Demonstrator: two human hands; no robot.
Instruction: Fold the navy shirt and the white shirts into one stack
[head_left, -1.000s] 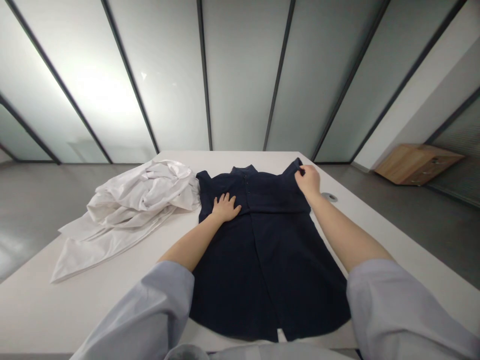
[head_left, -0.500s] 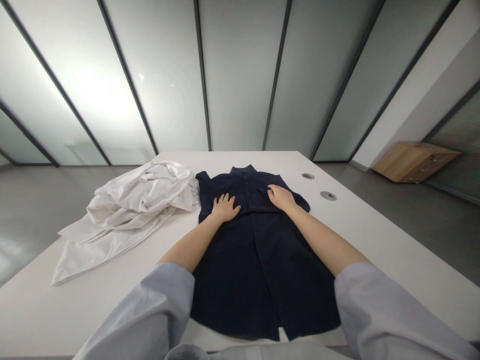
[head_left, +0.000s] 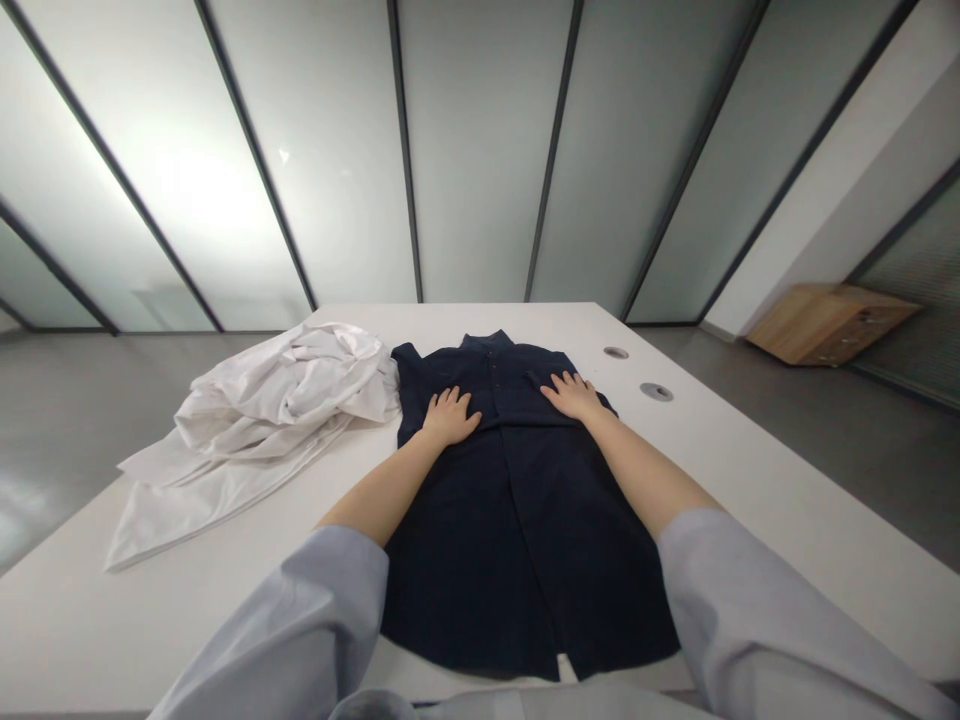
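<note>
A navy button-front garment (head_left: 517, 540) is laid out flat on a white table (head_left: 112, 620), collar (head_left: 487, 341) pointing away from the wearer of the camera and hem toward the near table edge. Its sleeves cannot be made out. The left hand (head_left: 451, 417) and right hand (head_left: 574, 396) are pressed on the chest area, on either side of the button placket. Nothing is pinched: the left fingers (head_left: 453, 398) and right fingers (head_left: 564, 382) are spread wide against the cloth.

A crumpled white garment (head_left: 277, 390) lies at the left, touching the navy shoulder, so the two could be dragged together if the navy cloth is shifted sideways. The hem sits near the table edge and could be pushed over it by a hard pull toward the body. Uneven pressure from the flat palms could ruck the fabric, and the center front opening could be pulled apart. The light blue left sleeve (head_left: 315, 620) and right sleeve (head_left: 750, 610) hang close above the lower panels, and creases could be left there if they are dragged across the cloth. Two round table grommets (head_left: 656, 392) are set just beyond the right shoulder.
</note>
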